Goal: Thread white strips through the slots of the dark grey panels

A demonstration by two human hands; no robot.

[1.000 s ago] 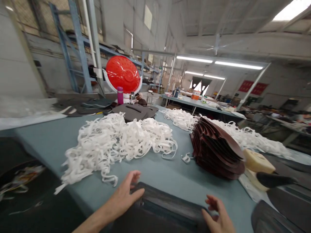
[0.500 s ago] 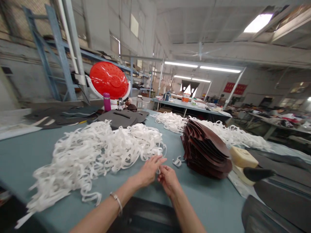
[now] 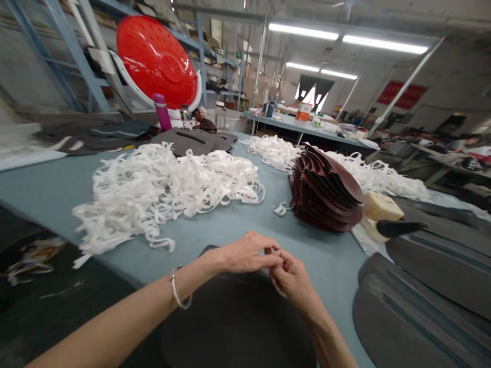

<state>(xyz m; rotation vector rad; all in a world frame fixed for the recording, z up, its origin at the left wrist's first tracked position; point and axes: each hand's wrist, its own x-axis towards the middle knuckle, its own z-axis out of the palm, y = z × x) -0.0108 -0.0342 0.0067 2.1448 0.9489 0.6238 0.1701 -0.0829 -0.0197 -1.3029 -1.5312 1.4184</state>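
Observation:
My left hand (image 3: 249,254) reaches in over the near edge of the table, its thumb and fingers drawn together against the fingertips of my right hand (image 3: 291,275). What lies between the left fingertips is hidden. My right hand is closed in a pinch, and a short bit of white strip (image 3: 280,291) shows under it. Both hands are over a dark grey rounded panel (image 3: 233,322) at the table's near edge. Beyond them lies a large tangled heap of white strips (image 3: 192,186). A stack of dark brown curved pieces (image 3: 324,191) stands to the right.
A small loose strip (image 3: 281,209) lies beside the brown stack. At right, a cream block (image 3: 381,207) and a dark handle-shaped thing (image 3: 401,228) sit near grey panels (image 3: 406,312). A purple bottle (image 3: 162,112) and a red round basin (image 3: 157,61) are at back left.
The view has tilted down and come nearer. Both hands have drawn back from the white heap toward the near edge, over the dark panel, with fingertips still together.

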